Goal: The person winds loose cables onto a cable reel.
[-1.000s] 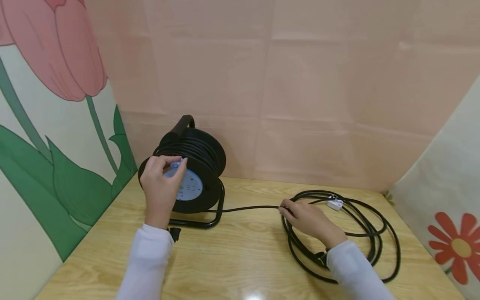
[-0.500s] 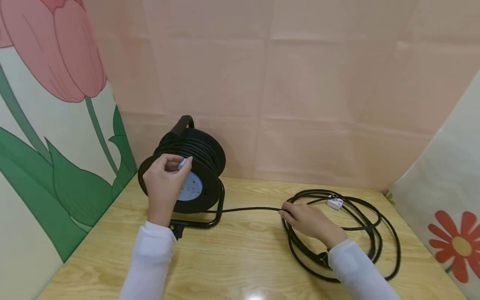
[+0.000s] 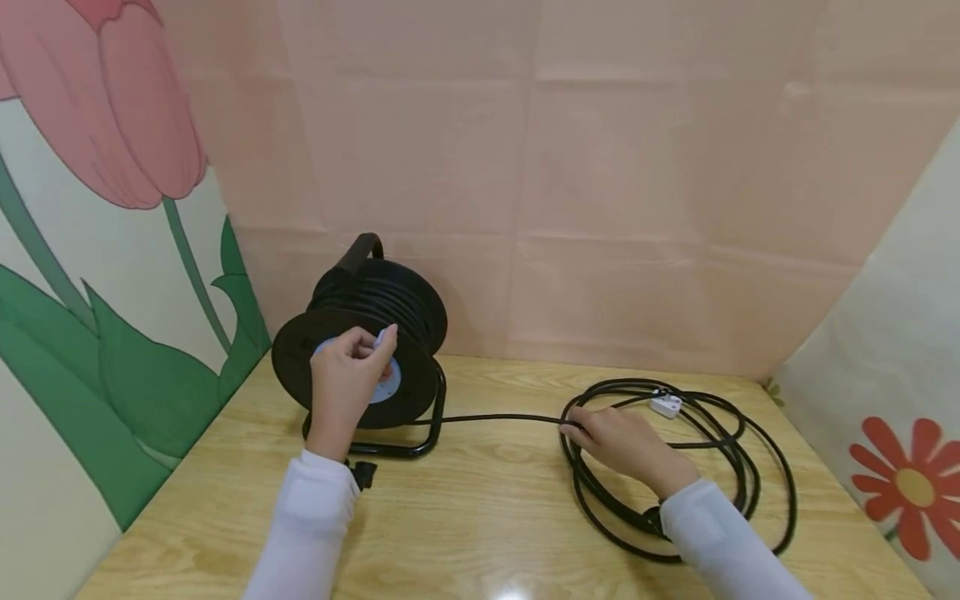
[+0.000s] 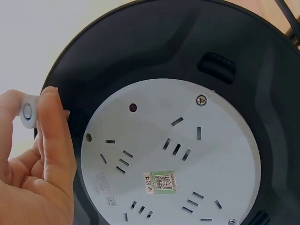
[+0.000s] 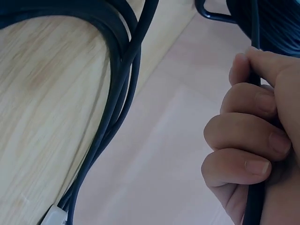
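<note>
A black cable reel (image 3: 431, 304) stands upright on its tube frame at the left of the table, with black cable wound on its drum. My left hand (image 3: 341, 387) is in front of its round face and pinches the small pale crank knob (image 4: 28, 112) between thumb and fingers. Several socket slots show in the reel's pale centre plate (image 4: 225, 140). From the reel a straight length of cable (image 3: 502, 417) runs right along the table. My right hand (image 3: 626, 446) grips this cable, its fingers curled round it in the right wrist view.
Loose cable loops (image 3: 791, 483) lie on the wooden table (image 3: 480, 508) under and around my right hand. A white plug (image 3: 666, 405) lies among them. A pink backdrop (image 3: 622, 200) rises behind the table, with flower-patterned panels at both sides.
My left hand has moved right and slightly down with the knob, across the reel's face. A strand inside the loose loops has shifted. My right hand stays nearly in place.
</note>
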Available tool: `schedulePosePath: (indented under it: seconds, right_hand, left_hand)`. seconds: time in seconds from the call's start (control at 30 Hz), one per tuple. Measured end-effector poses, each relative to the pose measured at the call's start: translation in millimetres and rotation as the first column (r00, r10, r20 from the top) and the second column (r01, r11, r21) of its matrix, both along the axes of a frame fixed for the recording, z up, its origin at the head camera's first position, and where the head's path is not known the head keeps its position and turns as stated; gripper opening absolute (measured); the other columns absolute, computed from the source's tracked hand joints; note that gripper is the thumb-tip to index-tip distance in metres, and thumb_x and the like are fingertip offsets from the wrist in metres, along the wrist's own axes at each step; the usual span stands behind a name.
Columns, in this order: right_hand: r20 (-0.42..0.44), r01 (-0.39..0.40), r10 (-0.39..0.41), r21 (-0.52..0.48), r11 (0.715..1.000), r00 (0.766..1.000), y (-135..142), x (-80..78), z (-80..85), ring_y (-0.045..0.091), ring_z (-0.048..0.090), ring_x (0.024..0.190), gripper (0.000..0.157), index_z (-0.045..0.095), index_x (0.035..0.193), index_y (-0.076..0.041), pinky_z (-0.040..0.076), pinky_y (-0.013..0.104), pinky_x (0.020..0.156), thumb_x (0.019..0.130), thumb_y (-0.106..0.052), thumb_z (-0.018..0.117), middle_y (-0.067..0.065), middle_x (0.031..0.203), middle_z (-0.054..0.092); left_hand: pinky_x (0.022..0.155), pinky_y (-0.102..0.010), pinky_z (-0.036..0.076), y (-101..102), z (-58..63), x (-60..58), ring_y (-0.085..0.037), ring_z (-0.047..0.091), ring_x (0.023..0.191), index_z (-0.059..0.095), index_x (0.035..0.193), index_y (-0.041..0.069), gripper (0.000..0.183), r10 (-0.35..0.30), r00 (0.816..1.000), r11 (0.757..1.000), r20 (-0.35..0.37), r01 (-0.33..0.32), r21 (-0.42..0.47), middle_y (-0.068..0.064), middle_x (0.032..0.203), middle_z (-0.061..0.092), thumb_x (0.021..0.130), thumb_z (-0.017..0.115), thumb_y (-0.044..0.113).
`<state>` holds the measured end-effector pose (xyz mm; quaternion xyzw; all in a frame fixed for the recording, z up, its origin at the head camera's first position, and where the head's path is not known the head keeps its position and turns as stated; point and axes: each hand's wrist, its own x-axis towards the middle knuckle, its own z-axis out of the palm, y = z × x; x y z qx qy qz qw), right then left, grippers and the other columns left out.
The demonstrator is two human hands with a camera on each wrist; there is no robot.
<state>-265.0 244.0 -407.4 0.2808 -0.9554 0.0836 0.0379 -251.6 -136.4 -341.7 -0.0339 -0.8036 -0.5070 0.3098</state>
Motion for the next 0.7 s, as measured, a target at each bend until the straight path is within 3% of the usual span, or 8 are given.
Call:
schedulePosePath:
  seconds: [0.27,0.47,0.6,0.7]
  right_hand:
    - [0.013,0.023,-0.023,-0.002,1.000,1.000,3.5,-3.2,-2.6,0.005,0.039,0.050,0.029,0.056,0.086,-0.023,0.032,0.026,0.046,0.105,-0.044,0.049,-0.011,0.060,0.044]
    - [-0.027,0.053,-0.052,0.011,0.999,0.998,27.9,-6.3,0.6,0.005,0.035,0.049,0.040,0.050,0.076,-0.024,0.031,0.026,0.048,0.103,-0.053,0.047,-0.011,0.058,0.041]
    - [-0.023,0.047,-0.047,0.010,0.999,0.999,36.3,-3.9,5.4,0.005,0.036,0.048,0.039,0.055,0.078,-0.024,0.033,0.026,0.048,0.102,-0.054,0.049,-0.013,0.058,0.043]
    - [-0.034,0.039,-0.038,0.032,0.999,0.999,40.4,-2.7,7.4,0.003,0.044,0.052,0.043,0.065,0.088,-0.023,0.042,0.029,0.050,0.100,-0.060,0.047,-0.015,0.064,0.053]
  left_hand:
    - [0.046,-0.029,0.044,1.4,-2.3,-0.4,-0.014,0.063,0.054,0.065,0.070,0.014,0.044,-0.042,0.999,0.999,0.008,0.042,-0.006,0.007,0.058,0.065,0.093,0.066,0.052]
    - [0.051,-0.032,0.050,5.2,-5.4,0.0,-0.014,0.065,0.056,0.065,0.072,0.013,0.046,-0.057,0.997,0.998,0.049,0.058,-0.012,0.006,0.059,0.066,0.093,0.066,0.054]
    - [0.056,-0.034,0.054,7.5,-5.7,1.1,-0.015,0.066,0.057,0.065,0.072,0.013,0.045,-0.063,0.995,0.998,0.079,0.062,0.008,0.006,0.060,0.067,0.092,0.067,0.054]
    - [0.058,-0.033,0.056,9.7,-7.0,1.2,-0.017,0.067,0.057,0.065,0.072,0.012,0.043,-0.077,0.994,0.997,0.080,0.075,0.024,0.003,0.061,0.067,0.092,0.069,0.049]
